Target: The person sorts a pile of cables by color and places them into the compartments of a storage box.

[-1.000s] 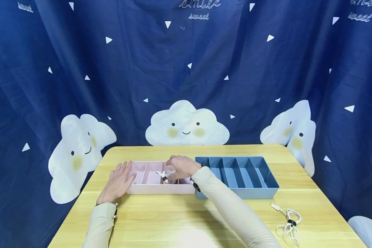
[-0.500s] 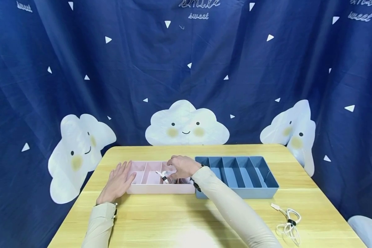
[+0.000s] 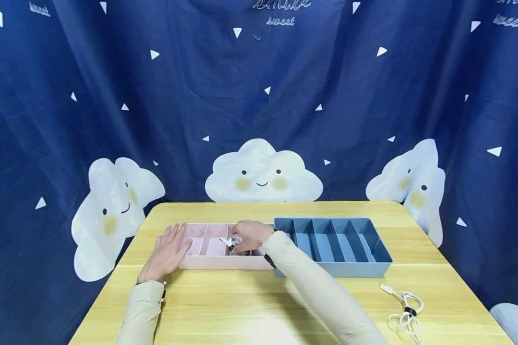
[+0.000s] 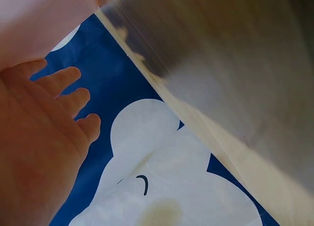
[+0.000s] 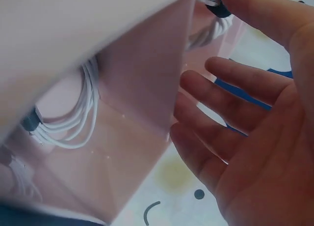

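Note:
My left hand (image 3: 164, 251) rests flat at the left end of the pink divided box (image 3: 226, 262), its fingers straight. In the left wrist view, the fingers (image 4: 73, 100) lie spread beside the box's wall (image 4: 39, 24). My right hand (image 3: 250, 235) reaches over the third compartment from the left. There, a white cable (image 3: 228, 243) with a black strap pokes up beside the thumb. The right wrist view shows the thumb at the strap of this bundled cable (image 5: 216, 10); the fingers (image 5: 223, 100) are spread, apart from it. Another coiled white cable (image 5: 88, 108) lies in a neighbouring compartment.
A blue divided box (image 3: 351, 269) stands against the pink box's right end, partly behind my right forearm. On the wooden table (image 3: 224, 306), a bundled white cable (image 3: 407, 311) with a black strap lies at the front right. A dark blue curtain (image 3: 259, 115) hangs behind.
My right hand has shifted slightly left over the compartment, while the cable there stays in place in the box. My left hand is unchanged; the head view has turned a little.

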`<state>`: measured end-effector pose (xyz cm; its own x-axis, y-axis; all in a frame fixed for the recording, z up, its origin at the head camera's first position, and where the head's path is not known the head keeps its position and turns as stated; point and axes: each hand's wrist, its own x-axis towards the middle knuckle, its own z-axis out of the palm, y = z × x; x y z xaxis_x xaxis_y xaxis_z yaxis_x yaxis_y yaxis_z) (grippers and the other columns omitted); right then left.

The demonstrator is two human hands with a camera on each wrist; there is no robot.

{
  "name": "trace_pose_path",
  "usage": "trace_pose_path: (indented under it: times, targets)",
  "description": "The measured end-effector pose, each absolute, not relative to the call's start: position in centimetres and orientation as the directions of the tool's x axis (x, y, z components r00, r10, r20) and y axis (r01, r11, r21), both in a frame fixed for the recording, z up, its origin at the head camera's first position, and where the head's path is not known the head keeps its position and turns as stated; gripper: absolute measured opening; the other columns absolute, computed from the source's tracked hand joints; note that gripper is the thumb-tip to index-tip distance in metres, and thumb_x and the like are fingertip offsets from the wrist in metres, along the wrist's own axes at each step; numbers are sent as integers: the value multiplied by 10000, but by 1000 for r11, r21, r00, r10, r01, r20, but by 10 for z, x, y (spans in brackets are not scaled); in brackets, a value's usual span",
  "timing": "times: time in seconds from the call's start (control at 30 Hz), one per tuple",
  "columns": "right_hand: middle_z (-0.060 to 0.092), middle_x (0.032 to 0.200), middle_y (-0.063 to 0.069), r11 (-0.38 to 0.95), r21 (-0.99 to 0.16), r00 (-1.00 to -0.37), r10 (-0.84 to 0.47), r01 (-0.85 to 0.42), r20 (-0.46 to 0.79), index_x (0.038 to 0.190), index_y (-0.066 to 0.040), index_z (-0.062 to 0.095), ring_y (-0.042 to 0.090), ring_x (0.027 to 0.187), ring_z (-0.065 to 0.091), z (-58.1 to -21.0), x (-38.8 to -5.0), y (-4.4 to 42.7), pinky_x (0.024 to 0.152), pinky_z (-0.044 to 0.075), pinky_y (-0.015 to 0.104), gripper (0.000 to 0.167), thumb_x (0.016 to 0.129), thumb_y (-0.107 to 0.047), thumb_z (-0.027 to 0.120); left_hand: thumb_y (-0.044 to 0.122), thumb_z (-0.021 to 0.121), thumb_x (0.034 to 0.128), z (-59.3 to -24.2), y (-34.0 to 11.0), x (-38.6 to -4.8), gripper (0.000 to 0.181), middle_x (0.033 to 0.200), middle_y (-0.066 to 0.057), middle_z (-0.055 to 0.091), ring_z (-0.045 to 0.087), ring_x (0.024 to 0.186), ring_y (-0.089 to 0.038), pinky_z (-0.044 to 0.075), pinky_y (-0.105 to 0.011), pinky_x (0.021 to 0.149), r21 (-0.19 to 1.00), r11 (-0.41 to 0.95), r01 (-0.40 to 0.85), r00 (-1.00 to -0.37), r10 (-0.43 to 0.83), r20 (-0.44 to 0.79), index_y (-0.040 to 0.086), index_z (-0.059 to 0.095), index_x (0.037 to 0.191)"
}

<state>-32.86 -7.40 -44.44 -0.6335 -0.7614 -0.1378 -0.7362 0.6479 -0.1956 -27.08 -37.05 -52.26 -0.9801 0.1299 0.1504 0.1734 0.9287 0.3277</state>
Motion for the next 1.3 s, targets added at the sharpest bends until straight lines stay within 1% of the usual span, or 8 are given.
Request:
trace_pose_path:
  times: [0.13,0.23,0.4,0.67,0.83,1.03,1.13,1.3]
  targets:
    - [711,1011,-52,672,-171,-650,-741,-721,-170,1167,-132,715,90,876,623,-443,-328,-77,791,537,254,357,921,-384,773,483,317,1110,-521,-369,-271,714,1666,-329,240,146,1552,-564,155,-752,1211,324,929,181,-978,135,160,7,229,1634]
    - [584,814,-79,691,-181,-661,-723,-700,-200,1062,-136,696,83,719,515,-445,-327,-79,649,444,231,271,920,-354,771,483,314,1110,-521,-368,-272,713,1668,-327,238,142,1555,-561,150,-749,1216,326,928,180,-978,133,160,8,225,1636]
    - [485,699,-96,707,-194,-662,-705,-680,-254,948,-126,658,54,600,442,-451,-327,-84,558,379,185,150,912,-241,748,490,320,1107,-520,-365,-271,720,1670,-324,235,140,1558,-558,140,-752,1219,350,920,175,-980,131,147,11,224,1636]
    - [501,734,-96,715,-176,-671,-697,-677,-252,944,-168,618,48,609,449,-452,-328,-83,561,383,189,168,909,-257,756,476,320,1110,-521,-363,-272,712,1668,-325,240,150,1558,-554,150,-746,1220,334,926,178,-979,133,152,-1,231,1632]
    - [553,779,-84,697,-219,-662,-717,-682,-220,1075,-141,642,47,629,487,-447,-328,-82,582,430,185,262,892,-250,794,480,316,1110,-520,-364,-272,715,1672,-322,233,136,1561,-554,143,-747,1223,340,924,174,-980,129,150,3,224,1634]
    - [694,1029,-48,697,-214,-667,-717,-685,-202,1217,-122,663,52,793,583,-441,-329,-84,775,552,217,428,869,-307,829,498,304,1110,-521,-366,-271,726,1672,-322,233,147,1558,-554,150,-748,1219,334,927,172,-980,127,151,5,222,1635]
    - [712,1151,-23,701,-213,-670,-713,-680,-208,1259,-115,660,52,878,612,-437,-329,-84,861,575,247,471,879,-338,826,510,299,1108,-522,-367,-272,734,1668,-326,240,150,1555,-557,152,-750,1214,337,926,172,-981,128,149,4,225,1634]
    - [671,1048,-39,698,-204,-668,-716,-686,-202,1180,-123,661,74,832,586,-431,-329,-84,777,547,245,410,889,-366,818,505,306,1107,-523,-368,-272,731,1662,-332,250,161,1549,-564,156,-754,1210,341,923,177,-979,129,158,-1,235,1630]
